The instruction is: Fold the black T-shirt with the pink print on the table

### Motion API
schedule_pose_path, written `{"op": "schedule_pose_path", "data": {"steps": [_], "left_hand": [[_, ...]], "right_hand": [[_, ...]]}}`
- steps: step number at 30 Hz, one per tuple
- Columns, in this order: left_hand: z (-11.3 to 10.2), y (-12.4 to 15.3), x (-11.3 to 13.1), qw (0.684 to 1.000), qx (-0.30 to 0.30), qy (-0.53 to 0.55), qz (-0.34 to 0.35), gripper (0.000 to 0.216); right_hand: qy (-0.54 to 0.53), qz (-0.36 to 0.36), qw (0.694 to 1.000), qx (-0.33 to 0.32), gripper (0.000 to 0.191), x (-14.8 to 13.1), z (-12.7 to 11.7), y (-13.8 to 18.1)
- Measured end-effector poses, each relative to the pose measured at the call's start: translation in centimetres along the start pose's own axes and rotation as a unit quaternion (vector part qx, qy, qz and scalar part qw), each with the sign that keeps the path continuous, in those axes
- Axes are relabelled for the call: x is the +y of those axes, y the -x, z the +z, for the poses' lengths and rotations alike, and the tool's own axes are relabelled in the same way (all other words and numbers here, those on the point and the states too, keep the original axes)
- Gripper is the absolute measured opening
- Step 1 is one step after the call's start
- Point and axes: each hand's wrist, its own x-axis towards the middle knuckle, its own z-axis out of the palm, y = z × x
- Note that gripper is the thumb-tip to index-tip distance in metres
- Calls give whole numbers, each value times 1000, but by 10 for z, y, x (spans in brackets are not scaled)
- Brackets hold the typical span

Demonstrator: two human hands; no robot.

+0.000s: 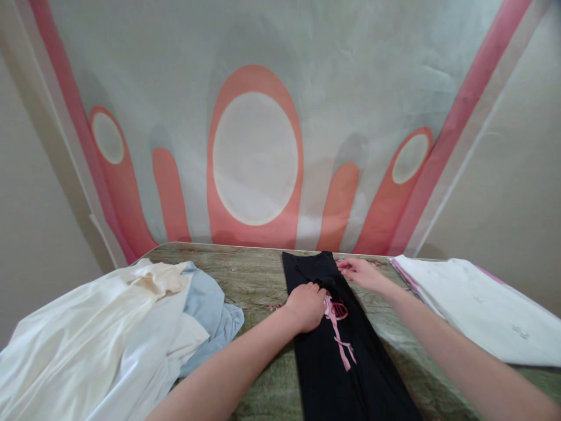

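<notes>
Our left hand [307, 305] is curled shut, bunching the black garment [346, 351] that lies along the counter [249, 275]. Our right hand [362, 272], arm outstretched, pinches the garment's far right edge. White clothes [92, 339] lie left of the garment.

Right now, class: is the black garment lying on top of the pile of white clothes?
No: the black garment lies flat on the bare table, apart from the white clothes, under both hands.

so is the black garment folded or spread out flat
Folded: the black garment lies as a narrow lengthwise strip on the table, its pink print cut off at the fold, with the left hand and right hand on it.
</notes>
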Motion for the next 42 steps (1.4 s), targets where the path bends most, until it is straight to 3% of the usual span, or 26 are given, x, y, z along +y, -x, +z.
{"op": "schedule_pose_path", "data": {"steps": [3,7,9,14,19,25,31,36,42], "left_hand": [[-15,-1,-2,1000,9,23,10,33],[-11,-4,-12,993,102,42,-36,31],[1,-3,-20,992,115,43,-38,35],[27,-3,-36,995,78,36,-44,38],[32,-3,-37,996,73,35,-43,39],[29,-1,-32,992,93,59,-54,41],[7,-7,-20,989,123,82,-16,40],[-4,-29,-11,997,67,25,39,31],[2,-45,-12,998,19,-29,52,26]], "right_hand": [[130,-135,982,6,27,19,4,33],[198,-180,964,8,32,25,11,71],[216,-178,960,14,32,21,14,88],[251,-163,953,41,25,0,19,125],[289,-65,955,14,16,-35,28,155],[365,-29,931,-3,25,-52,45,170],[381,-1,924,-18,16,-48,46,170],[389,6,921,-27,12,-46,46,169],[328,8,942,-67,10,-46,31,167]]}}
